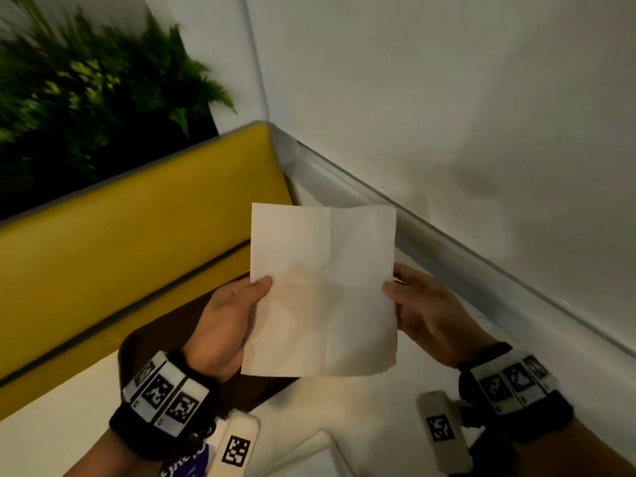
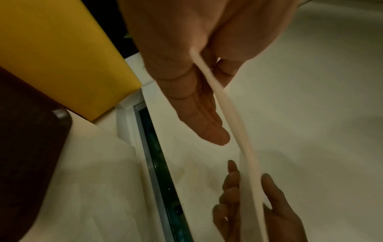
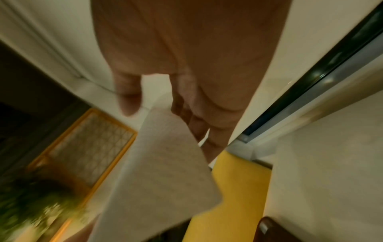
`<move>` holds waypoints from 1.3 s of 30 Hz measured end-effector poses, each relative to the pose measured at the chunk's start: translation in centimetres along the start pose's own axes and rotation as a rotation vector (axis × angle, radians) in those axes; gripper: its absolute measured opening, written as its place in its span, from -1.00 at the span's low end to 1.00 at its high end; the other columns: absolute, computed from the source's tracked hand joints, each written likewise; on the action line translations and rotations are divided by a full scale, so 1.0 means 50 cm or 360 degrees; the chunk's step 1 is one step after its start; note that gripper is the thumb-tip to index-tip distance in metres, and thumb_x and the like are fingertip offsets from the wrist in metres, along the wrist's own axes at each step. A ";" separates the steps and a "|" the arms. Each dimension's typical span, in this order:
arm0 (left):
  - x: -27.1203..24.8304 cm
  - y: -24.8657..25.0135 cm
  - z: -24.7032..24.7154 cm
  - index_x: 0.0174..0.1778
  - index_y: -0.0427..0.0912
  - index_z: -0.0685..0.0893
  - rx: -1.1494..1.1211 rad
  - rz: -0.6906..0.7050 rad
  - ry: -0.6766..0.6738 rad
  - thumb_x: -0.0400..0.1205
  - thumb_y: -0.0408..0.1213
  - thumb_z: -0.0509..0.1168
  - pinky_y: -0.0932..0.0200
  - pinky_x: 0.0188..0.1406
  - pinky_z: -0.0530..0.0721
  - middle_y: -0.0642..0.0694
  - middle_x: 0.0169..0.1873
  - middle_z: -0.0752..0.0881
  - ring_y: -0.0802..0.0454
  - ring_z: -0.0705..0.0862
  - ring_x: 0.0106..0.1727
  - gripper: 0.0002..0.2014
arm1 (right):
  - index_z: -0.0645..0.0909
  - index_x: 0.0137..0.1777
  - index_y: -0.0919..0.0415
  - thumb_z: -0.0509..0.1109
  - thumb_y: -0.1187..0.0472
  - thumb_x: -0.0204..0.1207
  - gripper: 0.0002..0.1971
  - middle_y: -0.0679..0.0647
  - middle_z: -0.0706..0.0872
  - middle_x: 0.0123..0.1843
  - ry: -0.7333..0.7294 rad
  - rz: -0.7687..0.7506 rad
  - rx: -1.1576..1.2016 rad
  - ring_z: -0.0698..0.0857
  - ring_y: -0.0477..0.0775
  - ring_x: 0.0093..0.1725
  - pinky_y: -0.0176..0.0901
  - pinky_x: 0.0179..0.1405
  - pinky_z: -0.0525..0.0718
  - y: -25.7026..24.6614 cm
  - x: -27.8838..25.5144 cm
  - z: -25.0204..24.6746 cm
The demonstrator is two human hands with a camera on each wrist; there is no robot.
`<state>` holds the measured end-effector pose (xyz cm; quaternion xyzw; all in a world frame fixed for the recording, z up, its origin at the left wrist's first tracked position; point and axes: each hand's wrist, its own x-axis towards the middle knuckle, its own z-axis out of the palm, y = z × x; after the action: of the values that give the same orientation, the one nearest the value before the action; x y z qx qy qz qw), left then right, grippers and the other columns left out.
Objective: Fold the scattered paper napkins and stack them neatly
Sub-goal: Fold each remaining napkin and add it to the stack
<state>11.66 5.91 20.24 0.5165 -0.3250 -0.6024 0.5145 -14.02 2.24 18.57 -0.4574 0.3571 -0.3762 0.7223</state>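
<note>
A white paper napkin [image 1: 323,290], unfolded and crossed by creases, is held upright in the air in front of me. My left hand [image 1: 260,285] pinches its left edge, thumb on the near face. My right hand [image 1: 390,289] pinches its right edge at the same height. The left wrist view shows the napkin [image 2: 228,114] edge-on, running from the left hand [image 2: 207,68] down to the right hand [image 2: 250,201]. In the right wrist view the sheet [image 3: 161,163] sits between the thumb [image 3: 128,99] and the other fingers of the right hand. More white napkins [image 1: 309,449] lie flat below.
A dark brown board with rounded corners [image 1: 158,339] lies under my left wrist. Behind it runs a yellow bench back [image 1: 137,235] with a green plant [image 1: 86,91] above. A white wall and a grey ledge [image 1: 447,242] close off the right side.
</note>
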 end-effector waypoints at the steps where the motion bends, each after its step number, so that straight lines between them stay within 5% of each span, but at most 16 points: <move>1: -0.015 -0.011 -0.014 0.16 -0.38 0.71 0.0010 -0.0003 0.0024 0.73 -0.29 0.12 0.01 0.05 0.78 -0.31 0.08 0.79 -0.24 0.77 0.12 -0.69 | 0.57 0.33 0.23 0.34 0.17 0.53 -0.63 0.19 0.73 0.27 0.0019 0.0036 -0.0029 0.70 0.28 0.26 0.22 0.18 0.71 0.004 -0.005 0.015; 8: -0.084 -0.052 -0.077 0.15 -0.28 0.73 0.0214 0.0182 0.0077 0.65 -0.31 0.21 -0.08 0.02 0.77 -0.27 0.05 0.81 -0.27 0.79 0.05 -0.74 | 0.66 0.22 0.22 0.31 0.33 0.58 -0.76 0.24 0.77 0.16 0.0294 0.0197 -0.0126 0.71 0.42 0.17 0.45 0.19 0.64 0.056 -0.051 0.070; 15: -0.098 -0.013 -0.102 0.09 -0.25 0.77 0.0275 0.0440 -0.0062 0.56 -0.37 0.30 -0.10 -0.01 0.79 -0.29 0.04 0.81 -0.30 0.79 0.04 -0.77 | 0.70 -0.10 0.18 0.30 0.39 0.57 -0.83 0.24 0.79 0.04 0.0356 -0.0027 -0.0085 0.74 0.26 -0.05 0.02 -0.22 0.75 0.038 -0.080 0.072; 20: -0.099 -0.004 -0.127 0.00 -0.15 0.83 0.0359 0.0600 -0.0179 0.33 0.06 0.57 -0.11 -0.07 0.77 -0.30 0.04 0.80 -0.27 0.78 0.05 -0.56 | 0.80 -0.03 0.23 0.48 0.21 0.27 -0.74 0.27 0.78 0.10 0.0229 -0.0242 0.0014 0.77 0.28 0.07 0.03 -0.13 0.78 0.031 -0.107 0.065; 23: -0.105 0.002 -0.122 -0.16 -0.09 0.87 0.0380 0.0700 -0.0231 0.47 -0.27 0.42 0.08 -0.16 0.81 -0.19 -0.06 0.84 -0.15 0.82 -0.04 -0.88 | 0.82 -0.20 0.24 0.50 0.37 0.35 -0.91 0.19 0.81 -0.02 0.0167 -0.0305 -0.0048 0.76 0.27 -0.08 -0.04 -0.21 0.73 0.039 -0.114 0.051; 26: -0.103 0.010 -0.122 -0.26 -0.08 0.86 0.0475 0.0716 -0.0254 0.50 -0.44 0.30 0.23 -0.31 0.72 -0.15 -0.18 0.84 -0.04 0.80 -0.19 -0.76 | 0.78 -0.32 0.35 0.22 0.67 0.46 -0.64 0.13 0.81 -0.13 0.0220 -0.0286 -0.0408 0.63 0.01 -0.42 -0.23 -0.44 0.54 0.034 -0.124 0.049; 28: -0.101 0.017 -0.119 -0.24 -0.13 0.86 0.0485 0.0637 -0.0271 0.50 -0.43 0.33 0.07 -0.21 0.63 -0.34 -0.13 0.78 -0.34 0.70 -0.16 -0.80 | 0.77 -0.28 0.36 0.16 0.77 0.38 -0.58 0.07 0.83 -0.10 0.0141 -0.0234 -0.0593 0.73 -0.19 -0.32 -0.34 -0.32 0.62 0.015 -0.128 0.044; 30: -0.101 0.021 -0.111 -0.23 -0.26 0.84 0.0438 0.0578 -0.0302 0.42 -0.41 0.14 -0.05 -0.12 0.54 -0.42 -0.11 0.76 -0.53 0.60 -0.11 -0.68 | 0.77 -0.16 0.10 0.19 0.59 0.27 -0.56 -0.05 0.80 0.08 0.0003 -0.0262 -0.0950 0.73 -0.17 0.13 -0.11 0.11 0.66 -0.008 -0.115 0.047; 33: -0.105 0.030 -0.077 -0.26 -0.25 0.84 0.0437 0.0640 -0.0345 0.50 -0.27 0.14 0.10 -0.18 0.65 -0.29 -0.15 0.80 -0.23 0.72 -0.13 -0.67 | 0.63 0.23 -0.06 0.33 0.29 0.46 -0.62 -0.26 0.71 0.20 -0.0179 -0.0356 -0.1372 0.60 -0.31 0.30 -0.20 0.32 0.54 -0.034 -0.057 0.115; 36: -0.100 0.037 -0.056 -0.22 -0.05 0.80 0.0899 0.0918 -0.0145 0.50 0.03 0.38 -0.24 -0.28 0.67 -0.35 -0.28 0.75 -0.44 0.65 -0.24 -0.77 | 0.65 0.07 -0.14 0.37 0.02 0.59 -0.90 -0.37 0.67 -0.22 -0.0408 -0.0514 -0.1572 0.66 -0.37 -0.15 -0.41 -0.15 0.62 -0.033 0.010 0.216; 38: -0.095 0.043 -0.060 -0.19 0.07 0.76 0.1081 0.1028 0.0044 0.45 0.03 0.48 -0.21 -0.35 0.60 -0.28 -0.33 0.75 -0.42 0.60 -0.32 -0.85 | 0.68 -0.13 -0.12 0.35 0.02 0.61 -0.89 -0.26 0.63 -0.37 -0.0323 -0.0642 -0.1628 0.63 -0.25 -0.33 -0.33 -0.33 0.56 -0.026 0.026 0.222; 39: -0.095 0.047 -0.065 -0.18 0.10 0.75 0.1108 0.1055 0.0110 0.42 -0.02 0.47 -0.18 -0.39 0.56 -0.23 -0.35 0.75 -0.39 0.57 -0.37 -0.88 | 0.73 -0.07 -0.06 0.35 0.02 0.61 -0.87 -0.23 0.66 -0.34 -0.0272 -0.0631 -0.1663 0.66 -0.22 -0.30 -0.31 -0.30 0.60 -0.022 0.025 0.207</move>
<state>15.16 10.28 22.94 0.5463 -0.6372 -0.2439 0.4858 -4.78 4.87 22.75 -0.8413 0.3434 -0.2396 0.3418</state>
